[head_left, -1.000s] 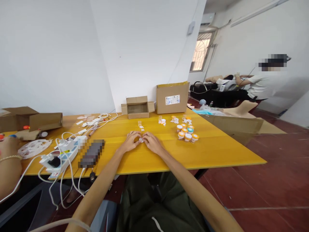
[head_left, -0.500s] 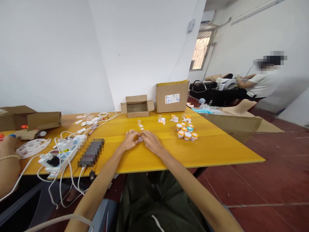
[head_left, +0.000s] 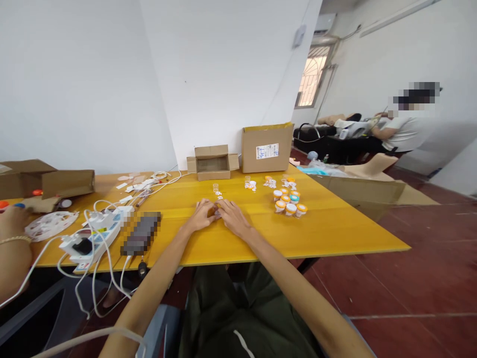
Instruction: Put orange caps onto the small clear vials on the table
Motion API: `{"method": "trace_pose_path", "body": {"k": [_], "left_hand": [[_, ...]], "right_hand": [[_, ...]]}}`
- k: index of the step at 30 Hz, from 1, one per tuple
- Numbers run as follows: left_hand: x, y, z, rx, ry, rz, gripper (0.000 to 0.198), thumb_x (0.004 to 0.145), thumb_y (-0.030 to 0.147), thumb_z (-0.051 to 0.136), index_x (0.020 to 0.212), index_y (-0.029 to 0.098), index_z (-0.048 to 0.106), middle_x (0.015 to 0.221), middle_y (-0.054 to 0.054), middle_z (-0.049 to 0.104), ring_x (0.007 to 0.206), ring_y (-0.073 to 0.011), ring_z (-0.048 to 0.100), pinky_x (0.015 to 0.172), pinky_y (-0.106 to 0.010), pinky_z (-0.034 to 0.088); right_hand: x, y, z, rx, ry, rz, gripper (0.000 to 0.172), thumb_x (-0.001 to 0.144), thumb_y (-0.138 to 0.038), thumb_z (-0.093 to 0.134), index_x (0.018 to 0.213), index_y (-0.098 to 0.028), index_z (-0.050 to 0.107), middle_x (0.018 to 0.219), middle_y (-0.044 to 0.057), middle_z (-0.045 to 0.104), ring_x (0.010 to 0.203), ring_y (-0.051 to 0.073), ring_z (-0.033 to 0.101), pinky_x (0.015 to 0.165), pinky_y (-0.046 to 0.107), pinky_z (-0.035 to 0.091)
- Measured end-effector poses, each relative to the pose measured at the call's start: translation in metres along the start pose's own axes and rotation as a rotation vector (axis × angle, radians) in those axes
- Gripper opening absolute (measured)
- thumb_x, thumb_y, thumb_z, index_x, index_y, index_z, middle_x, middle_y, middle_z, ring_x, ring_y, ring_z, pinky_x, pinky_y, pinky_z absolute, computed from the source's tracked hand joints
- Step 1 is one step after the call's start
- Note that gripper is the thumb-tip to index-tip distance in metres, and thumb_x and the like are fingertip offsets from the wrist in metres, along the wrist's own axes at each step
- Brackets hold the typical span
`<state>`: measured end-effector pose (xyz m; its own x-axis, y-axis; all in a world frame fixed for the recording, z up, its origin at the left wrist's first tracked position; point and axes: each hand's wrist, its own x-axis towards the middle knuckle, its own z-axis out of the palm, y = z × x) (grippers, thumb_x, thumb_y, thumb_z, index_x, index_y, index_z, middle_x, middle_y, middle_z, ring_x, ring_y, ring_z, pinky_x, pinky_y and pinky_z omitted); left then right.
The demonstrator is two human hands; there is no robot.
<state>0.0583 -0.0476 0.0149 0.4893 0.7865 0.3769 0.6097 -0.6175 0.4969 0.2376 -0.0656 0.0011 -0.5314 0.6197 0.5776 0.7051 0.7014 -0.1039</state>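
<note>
My left hand (head_left: 200, 216) and my right hand (head_left: 233, 217) rest together on the yellow table (head_left: 335, 226), fingertips meeting in a pinch over a tiny pale object (head_left: 217, 213) that I cannot make out. Just beyond them lie a small clear vial (head_left: 215, 188) and a few little white pieces (head_left: 219, 195). A cluster of small jars with orange and teal lids (head_left: 288, 201) stands to the right of my hands.
An open cardboard box (head_left: 212, 162) and a taller box (head_left: 267, 147) stand at the table's far edge. A power strip with white cables (head_left: 93, 233) and a dark flat device (head_left: 140, 233) lie left. Another person's arm (head_left: 12, 243) is at far left; a person sits at back right.
My hands stay pinched together at the same place on the table; only the view has shifted slightly.
</note>
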Motion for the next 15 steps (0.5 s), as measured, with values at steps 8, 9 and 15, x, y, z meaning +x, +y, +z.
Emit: {"method": "trace_pose_path", "body": {"k": [8, 9, 15], "left_hand": [[0.0009, -0.0042, 0.0032, 0.014, 0.001, 0.022, 0.015, 0.082, 0.038, 0.065, 0.091, 0.026, 0.067, 0.089, -0.003, 0.066, 0.100, -0.0261, 0.050, 0.096, -0.042, 0.035], [0.0009, -0.0040, 0.0033, 0.013, 0.005, 0.028, 0.014, 0.082, 0.037, 0.065, 0.091, 0.026, 0.067, 0.089, -0.003, 0.066, 0.101, -0.0260, 0.050, 0.096, -0.042, 0.035], [-0.0005, -0.0005, 0.0023, 0.023, 0.006, 0.038, 0.014, 0.083, 0.036, 0.063, 0.092, 0.027, 0.066, 0.092, -0.003, 0.066, 0.103, -0.0259, 0.051, 0.096, -0.042, 0.035]], "right_hand": [[-0.0021, 0.0063, 0.0072, 0.071, 0.030, 0.085, 0.026, 0.087, -0.005, 0.047, 0.098, -0.022, 0.063, 0.125, 0.010, 0.059, 0.111, 0.023, 0.054, 0.092, 0.040, 0.046], [-0.0019, 0.0063, 0.0074, 0.078, 0.033, 0.094, 0.026, 0.088, -0.005, 0.047, 0.097, -0.022, 0.063, 0.124, 0.010, 0.059, 0.110, 0.023, 0.054, 0.092, 0.040, 0.046], [-0.0017, 0.0033, 0.0044, 0.121, 0.059, 0.141, 0.021, 0.090, -0.009, 0.045, 0.090, -0.021, 0.062, 0.123, 0.011, 0.059, 0.110, 0.024, 0.055, 0.091, 0.040, 0.047]]}}
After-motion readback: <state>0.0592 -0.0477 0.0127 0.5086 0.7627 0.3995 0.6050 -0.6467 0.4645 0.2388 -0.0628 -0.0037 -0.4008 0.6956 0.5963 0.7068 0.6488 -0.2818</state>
